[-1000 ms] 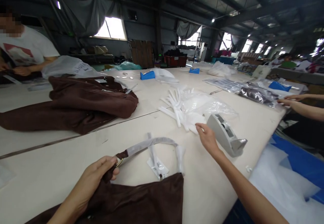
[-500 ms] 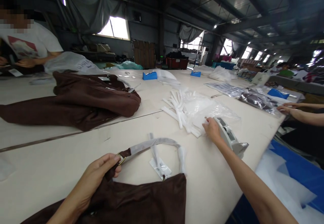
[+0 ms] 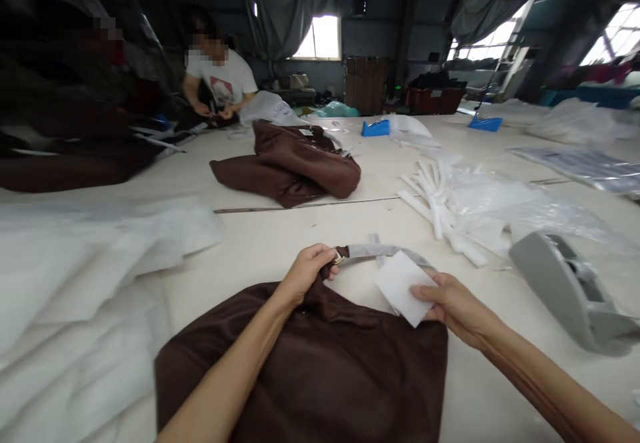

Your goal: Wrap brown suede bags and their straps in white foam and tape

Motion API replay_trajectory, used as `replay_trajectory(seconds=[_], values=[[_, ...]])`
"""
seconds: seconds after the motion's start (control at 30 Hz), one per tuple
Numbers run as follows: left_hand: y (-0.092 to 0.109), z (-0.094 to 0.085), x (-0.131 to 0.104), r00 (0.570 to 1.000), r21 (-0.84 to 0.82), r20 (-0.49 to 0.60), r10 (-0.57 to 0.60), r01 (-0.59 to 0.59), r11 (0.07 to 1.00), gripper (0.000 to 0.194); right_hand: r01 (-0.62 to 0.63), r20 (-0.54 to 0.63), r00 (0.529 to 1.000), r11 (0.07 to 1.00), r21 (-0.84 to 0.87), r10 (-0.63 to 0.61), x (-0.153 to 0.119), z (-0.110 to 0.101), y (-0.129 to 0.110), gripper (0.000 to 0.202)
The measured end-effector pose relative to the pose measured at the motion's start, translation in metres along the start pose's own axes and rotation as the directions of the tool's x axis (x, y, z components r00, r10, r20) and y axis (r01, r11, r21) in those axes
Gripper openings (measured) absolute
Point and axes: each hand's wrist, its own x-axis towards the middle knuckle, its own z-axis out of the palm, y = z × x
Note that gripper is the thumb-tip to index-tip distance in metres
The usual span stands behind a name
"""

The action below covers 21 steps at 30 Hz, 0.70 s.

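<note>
A dark brown handbag (image 3: pixel 350 369) lies on the table in front of me. My left hand (image 3: pixel 313 269) is closed on the bag's strap end, beside a gold-coloured metal ring (image 3: pixel 339 255). From that ring the strap (image 3: pixel 367 250) arches to the right, wrapped in pale translucent material. My right hand (image 3: pixel 447 299) pinches a small white sheet (image 3: pixel 405 287) between thumb and fingers, held over the bag's upper right edge. The sheet hides part of the strap and the tag behind it.
A grey tape dispenser (image 3: pixel 555 283) stands at right. White foam strips (image 3: pixel 430 196) and clear plastic bags (image 3: pixel 505 196) lie beyond. Another brown bag (image 3: pixel 300 163) sits farther back, near a blue dispenser (image 3: pixel 375 128). White sheets (image 3: pixel 90 276) cover the left. A co-worker (image 3: pixel 220 83) stands across the table.
My right hand has come back from beside the grey dispenser to the bag, now with a white sheet in it. The left hand keeps its hold; the view has swung left.
</note>
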Motion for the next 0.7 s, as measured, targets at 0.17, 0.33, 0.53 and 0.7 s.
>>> replay_trajectory(seconds=[0.17, 0.33, 0.53, 0.7], values=[[-0.002, 0.0, -0.004, 0.999, 0.0, 0.006, 0.042, -0.042, 0.999, 0.035, -0.139, 0.12, 0.981, 0.984, -0.109, 0.152, 0.073, 0.063, 0.026, 0.019], [-0.001, 0.0, -0.005, 0.997, -0.027, 0.017, 0.08, -0.079, 0.997, 0.036, -0.038, 0.134, 0.99, 0.999, 0.008, 0.037, 0.115, 0.095, 0.031, 0.023], [-0.009, -0.003, 0.001, 0.992, -0.076, -0.096, 0.076, -0.083, 0.994, 0.037, 0.175, 0.058, 0.981, 0.97, 0.166, -0.187, 0.124, 0.097, 0.034, 0.027], [-0.015, -0.002, 0.007, 0.986, -0.167, -0.168, 0.012, -0.04, 0.985, 0.042, 0.219, 0.07, 0.971, 0.969, 0.109, -0.228, 0.12, 0.091, 0.036, 0.033]])
